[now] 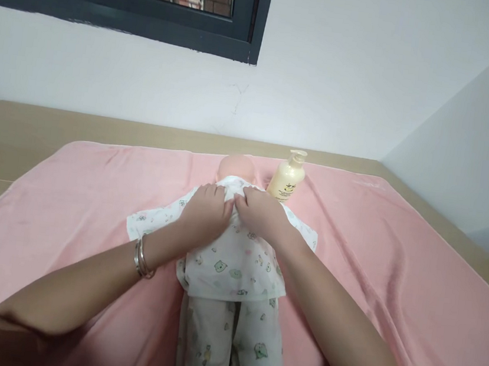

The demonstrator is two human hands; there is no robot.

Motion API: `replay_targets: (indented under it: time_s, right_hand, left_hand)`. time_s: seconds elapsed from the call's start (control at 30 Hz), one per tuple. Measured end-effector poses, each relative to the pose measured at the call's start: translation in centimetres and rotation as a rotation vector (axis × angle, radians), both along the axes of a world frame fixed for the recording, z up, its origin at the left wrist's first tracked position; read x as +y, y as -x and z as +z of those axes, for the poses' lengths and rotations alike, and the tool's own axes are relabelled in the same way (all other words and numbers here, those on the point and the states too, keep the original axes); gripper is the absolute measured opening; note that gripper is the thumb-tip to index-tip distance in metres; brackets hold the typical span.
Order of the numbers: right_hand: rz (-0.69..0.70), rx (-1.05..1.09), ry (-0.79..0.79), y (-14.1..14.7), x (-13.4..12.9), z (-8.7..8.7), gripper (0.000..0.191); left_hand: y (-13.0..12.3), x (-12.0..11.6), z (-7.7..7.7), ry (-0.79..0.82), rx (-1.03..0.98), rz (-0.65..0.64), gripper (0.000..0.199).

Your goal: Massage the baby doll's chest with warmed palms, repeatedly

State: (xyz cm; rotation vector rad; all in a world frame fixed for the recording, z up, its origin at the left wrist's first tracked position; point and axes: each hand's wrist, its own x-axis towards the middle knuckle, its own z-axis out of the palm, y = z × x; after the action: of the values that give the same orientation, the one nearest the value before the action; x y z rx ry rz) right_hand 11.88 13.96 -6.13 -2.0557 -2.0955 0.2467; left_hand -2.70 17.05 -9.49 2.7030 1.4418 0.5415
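A baby doll point(236, 166) lies on a pink blanket, its head toward the wall. It wears a white printed shirt point(236, 271) with sleeves spread to both sides, and matching trousers point(211, 339). Near the doll's neck, my left hand point(207, 214) is closed on the front of the shirt, thumb and fingers pinching the cloth. Close beside it, my right hand point(263, 212) pinches the same part of the shirt. Both hands cover part of the doll's chest. Silver bangles circle my left wrist.
A pale yellow pump bottle point(287, 179) stands just right of the doll's head. The pink blanket point(104, 201) spreads over a wooden surface point(46, 126). Behind are a white wall point(327, 86) and a dark-framed window point(240, 34); another wall rises at right.
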Motion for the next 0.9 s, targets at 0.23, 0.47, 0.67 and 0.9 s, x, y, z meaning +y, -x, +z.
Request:
replay_targets:
  time_s: [0.23, 0.47, 0.67, 0.9]
  right_hand:
    - [0.015, -0.141, -0.071, 0.0, 0.9, -0.8, 0.044]
    - [0.082, -0.226, -0.135, 0.6, -0.5, -0.8, 0.036]
    - [0.039, -0.143, -0.044, -0.2, 0.9, -0.8, 0.041]
    - [0.029, -0.189, -0.081, 0.0, 1.2, -1.6, 0.043]
  left_hand:
    - [-0.5, -0.5, -1.1, -0.003, -0.095, -0.015, 0.033]
    - [-0.3, 1.9, -0.8, 0.189, -0.182, 0.095, 0.035]
    - [-0.7, 1.5, -1.7, 0.069, -0.212, 0.12, 0.034]
    - [-0.6, 1.5, -1.6, 0.086, -0.223, 0.105, 0.032]
